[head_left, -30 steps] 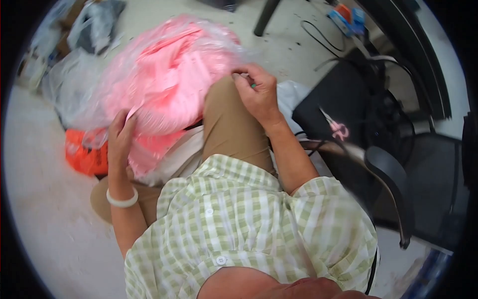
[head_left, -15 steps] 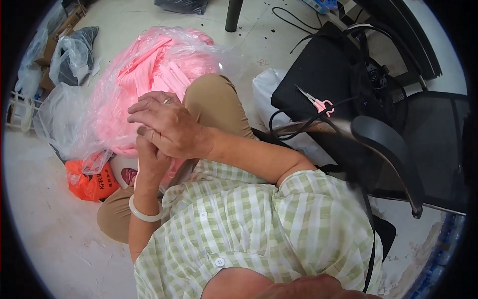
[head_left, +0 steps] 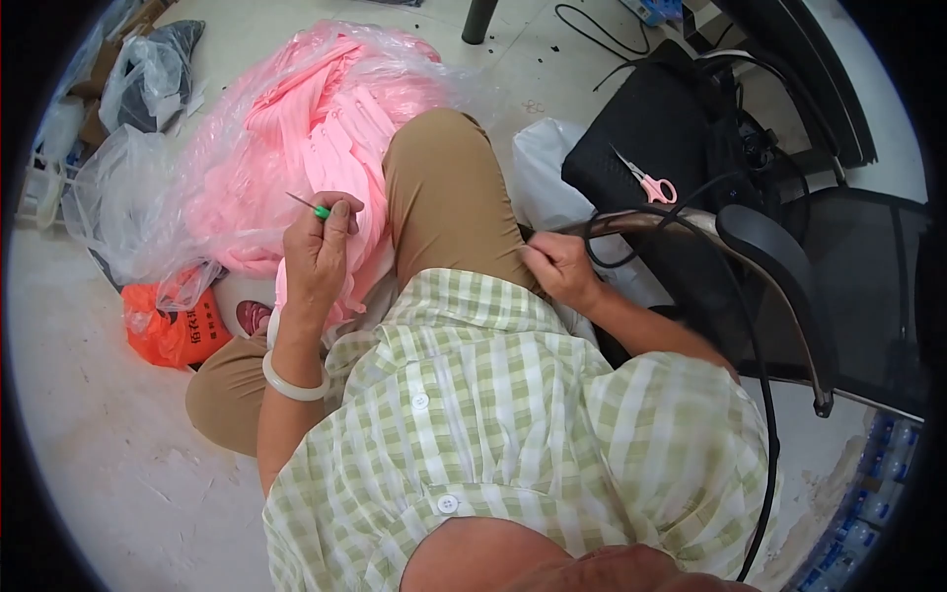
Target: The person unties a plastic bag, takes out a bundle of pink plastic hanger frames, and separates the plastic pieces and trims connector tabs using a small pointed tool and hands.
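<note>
My left hand [head_left: 318, 247], a pale bangle on its wrist, grips a small green-handled tool [head_left: 323, 212]. The tool's thin metal shaft points up and to the left; its exact kind is unclear. Just beyond that hand lies a heap of pink fabric strips [head_left: 340, 148] in a clear plastic bag [head_left: 212, 148]. My right hand [head_left: 564, 266] is by my right thigh, its fingers curled and pressed together. Whatever those fingers hold, if anything, is hidden.
Pink-handled scissors [head_left: 656, 185] rest on a black bag [head_left: 631, 118] to the right. A black cable [head_left: 764, 414] runs down past a chair armrest [head_left: 760, 247]. An orange plastic bag [head_left: 173, 335] sits on the floor at left, near a white rack [head_left: 44, 192].
My hands, together over the pink heap before, have parted. The right hand has swung right to my thigh. The green-handled tool now shows in my left hand, and the view has shifted slightly.
</note>
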Action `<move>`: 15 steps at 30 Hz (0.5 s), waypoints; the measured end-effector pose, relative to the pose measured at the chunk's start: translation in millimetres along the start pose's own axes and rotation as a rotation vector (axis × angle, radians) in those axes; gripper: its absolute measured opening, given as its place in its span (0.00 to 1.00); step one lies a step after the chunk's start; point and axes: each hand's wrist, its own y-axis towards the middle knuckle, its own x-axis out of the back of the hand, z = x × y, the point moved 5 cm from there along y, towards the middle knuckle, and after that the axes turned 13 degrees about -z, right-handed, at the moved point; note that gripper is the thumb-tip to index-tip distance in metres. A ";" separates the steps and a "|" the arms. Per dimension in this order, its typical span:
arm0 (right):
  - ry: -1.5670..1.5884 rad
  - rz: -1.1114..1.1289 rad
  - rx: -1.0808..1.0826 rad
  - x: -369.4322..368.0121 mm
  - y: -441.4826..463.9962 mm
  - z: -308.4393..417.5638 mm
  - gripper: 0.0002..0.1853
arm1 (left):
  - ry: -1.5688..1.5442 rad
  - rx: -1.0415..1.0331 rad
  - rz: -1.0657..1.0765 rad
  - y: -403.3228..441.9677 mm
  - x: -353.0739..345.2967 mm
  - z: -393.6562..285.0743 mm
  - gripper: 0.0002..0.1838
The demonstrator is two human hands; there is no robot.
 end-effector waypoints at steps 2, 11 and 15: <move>-0.130 0.043 -0.040 6.6 -18.9 -25.7 0.07 | 0.021 -0.003 -0.016 0.2 1.2 0.4 0.10; -0.171 -0.011 -0.158 25.6 -30.3 -46.0 0.10 | -0.012 0.030 -0.030 -2.8 5.4 7.4 0.10; -0.420 -0.089 -0.293 63.3 -60.5 -112.7 0.12 | -0.007 0.032 -0.022 -0.5 4.3 9.0 0.10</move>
